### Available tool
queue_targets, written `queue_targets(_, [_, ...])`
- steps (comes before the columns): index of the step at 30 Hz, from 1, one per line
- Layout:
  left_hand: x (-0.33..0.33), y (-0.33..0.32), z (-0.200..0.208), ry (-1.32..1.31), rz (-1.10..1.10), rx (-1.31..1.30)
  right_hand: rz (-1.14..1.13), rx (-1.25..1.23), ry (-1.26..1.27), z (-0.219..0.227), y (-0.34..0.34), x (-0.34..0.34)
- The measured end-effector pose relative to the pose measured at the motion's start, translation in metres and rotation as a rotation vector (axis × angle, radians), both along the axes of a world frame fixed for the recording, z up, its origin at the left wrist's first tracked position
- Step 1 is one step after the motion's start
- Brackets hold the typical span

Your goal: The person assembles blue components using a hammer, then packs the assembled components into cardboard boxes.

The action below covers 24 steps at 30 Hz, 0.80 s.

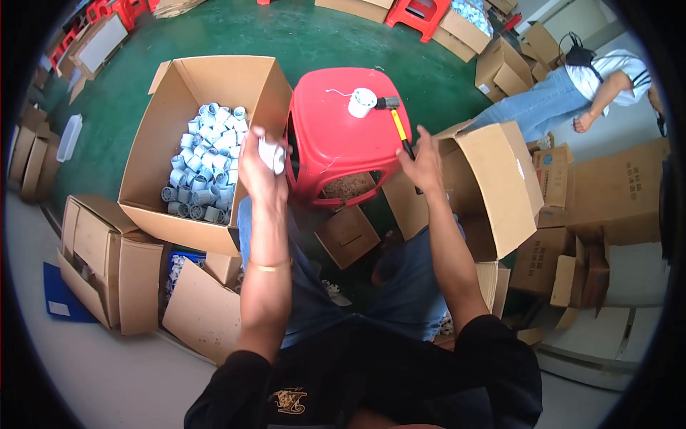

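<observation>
My left hand [259,168] is closed around a white cylindrical plastic fitting [272,154], above the near right side of a carton filled with similar fittings [207,157]. A red plastic stool [336,136] stands in front of me. On its top sits a white round fitting [361,104] with a thin white strand beside it. The head of a hammer [401,127] with a yellow and black handle lies against that fitting. Over the stool's right edge, my right hand [426,166] is at the handle, thumb across it and fingers stretched apart. The handle's black end shows below the thumb.
The large carton [136,171] stands left of the stool, and an open carton [504,189] stands at my right. Loose cardboard [204,314] lies at lower left. Another person [543,104] stands at the far right, near stacked boxes [607,186]. The floor [243,36] is green.
</observation>
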<state>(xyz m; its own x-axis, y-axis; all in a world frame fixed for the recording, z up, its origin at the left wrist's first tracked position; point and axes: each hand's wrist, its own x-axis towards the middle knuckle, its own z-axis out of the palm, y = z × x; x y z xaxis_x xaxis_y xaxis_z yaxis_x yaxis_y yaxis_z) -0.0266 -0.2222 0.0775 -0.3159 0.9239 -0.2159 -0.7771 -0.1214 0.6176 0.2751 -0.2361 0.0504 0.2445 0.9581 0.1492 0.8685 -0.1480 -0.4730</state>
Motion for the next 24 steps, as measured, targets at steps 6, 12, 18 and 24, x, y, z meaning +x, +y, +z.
queue_targets(6, [0.077, 0.122, 0.036, 0.438, -0.208, 0.273, 0.097, 0.015, 0.195, -0.064, -0.001, 0.035])
queue_targets(12, [0.12, 0.157, 0.021, 0.633, -0.3, 0.298, 0.165, -0.052, 0.795, 0.014, -0.025, 0.022])
queue_targets(18, [0.143, 0.169, -0.016, 0.799, -0.268, 0.283, -0.004, 0.036, 0.668, 0.024, -0.036, 0.023])
queue_targets(24, [0.142, 0.17, -0.017, 0.685, -0.224, 0.253, 0.07, 0.066, 0.7, 0.035, -0.041, 0.022])
